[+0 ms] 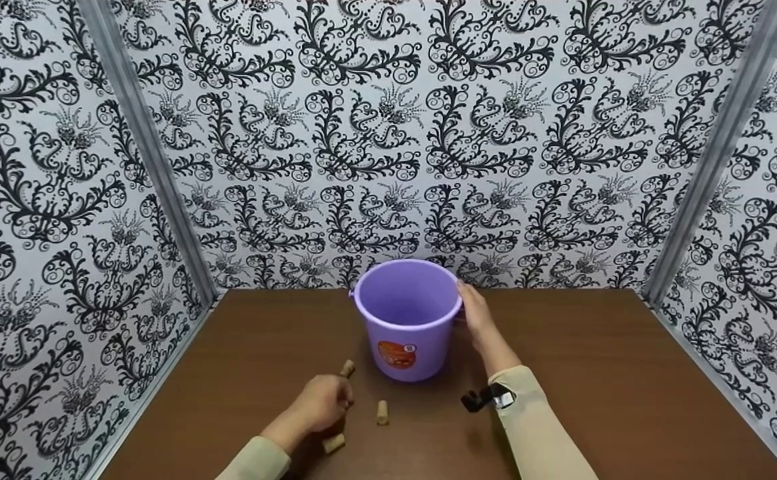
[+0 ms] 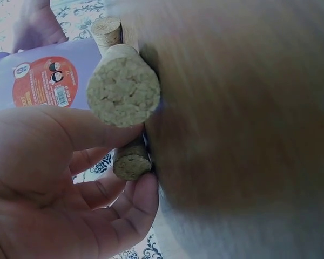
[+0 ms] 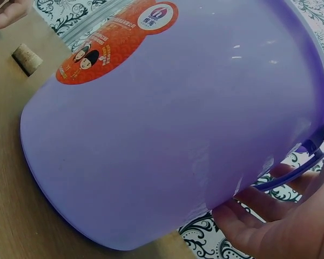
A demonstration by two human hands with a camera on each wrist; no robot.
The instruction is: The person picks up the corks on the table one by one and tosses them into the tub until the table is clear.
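Observation:
A purple bucket [image 1: 409, 350] with an orange label stands upright on the table. My right hand [image 1: 476, 313] holds its right side near the rim; in the right wrist view, curled fingers [image 3: 240, 224] lie against the outer wall beside the dark purple handle [image 3: 294, 175]. In front of the bucket, my left hand [image 1: 325, 402] is low over the tabletop. Between its thumb and fingers it pinches a cork stopper [image 2: 132, 163]. A second cork [image 1: 333, 443] lies just nearer than this hand, looming large in the left wrist view. Another cork [image 1: 382, 412] is to its right.
The brown table [image 1: 575, 373] runs back to a wall [image 1: 388, 133] covered in black-and-white scroll pattern, with more patterned panels at both sides. Grey metal posts [image 1: 155, 153] mark the corners. A black wrist device [image 1: 485, 399] sits on the right sleeve.

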